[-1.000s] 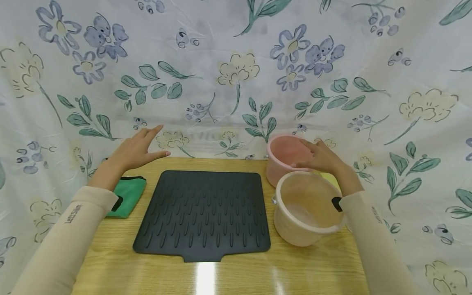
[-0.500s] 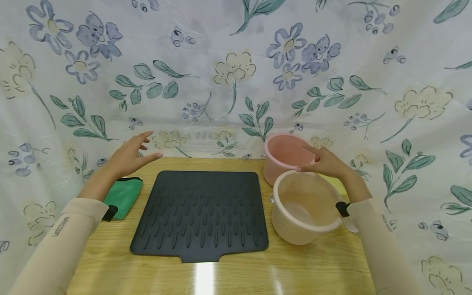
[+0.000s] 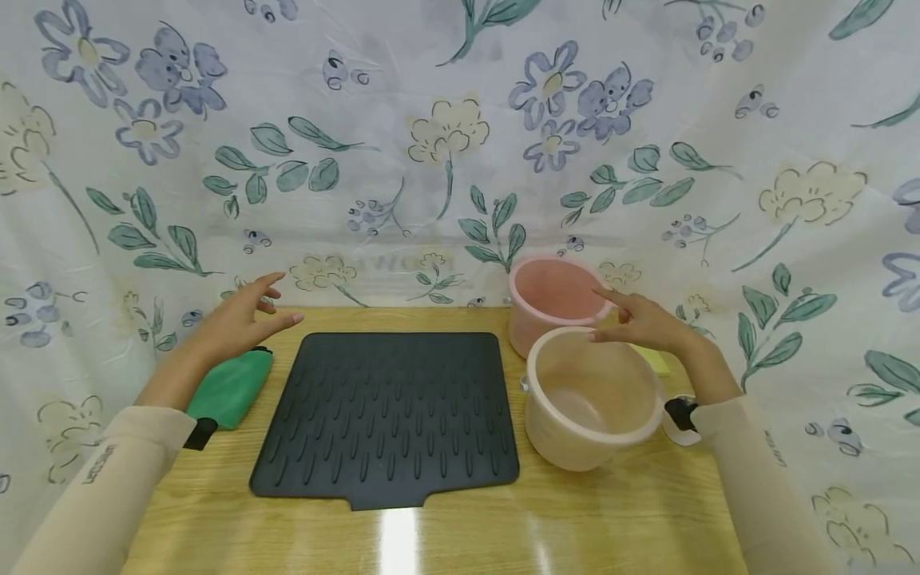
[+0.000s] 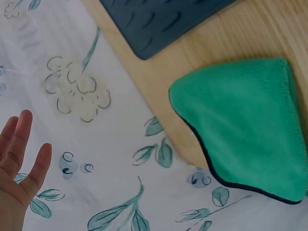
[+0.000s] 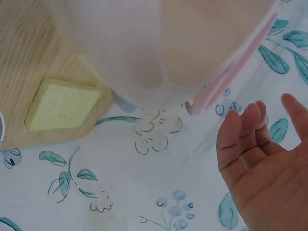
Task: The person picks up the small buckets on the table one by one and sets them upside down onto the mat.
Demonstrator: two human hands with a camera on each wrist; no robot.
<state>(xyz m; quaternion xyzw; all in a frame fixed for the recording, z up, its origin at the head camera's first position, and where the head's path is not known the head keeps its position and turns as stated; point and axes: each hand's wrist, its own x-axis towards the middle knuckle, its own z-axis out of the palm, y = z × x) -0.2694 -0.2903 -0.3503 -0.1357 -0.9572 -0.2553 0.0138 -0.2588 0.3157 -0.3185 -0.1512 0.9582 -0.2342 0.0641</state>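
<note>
My left hand (image 3: 233,323) hovers above a folded green cloth (image 3: 233,391) with dark edging, left of a black ridged mat (image 3: 388,415). Its fingers are loosely bent and hold nothing; the left wrist view shows the hand (image 4: 17,178) apart from the cloth (image 4: 240,125). On the other side, my right hand (image 3: 647,323) hangs over the rims of a pink bucket (image 3: 528,319) and a cream bucket (image 3: 561,439), fingers relaxed, nothing in them. In the right wrist view this hand (image 5: 269,178) is apart from the cream bucket (image 5: 144,48).
A yellow sponge (image 5: 62,108) lies on the wooden table (image 3: 460,535) behind the cream bucket, to its right. Beside that bucket is a round white item (image 3: 679,435), partly hidden by my wrist strap. A flowered curtain (image 3: 388,72) hangs behind the table and along its sides.
My left hand has drifted left and down, my right hand right and slightly down. The head view has shifted slightly. Mat, cloth and buckets stay in place.
</note>
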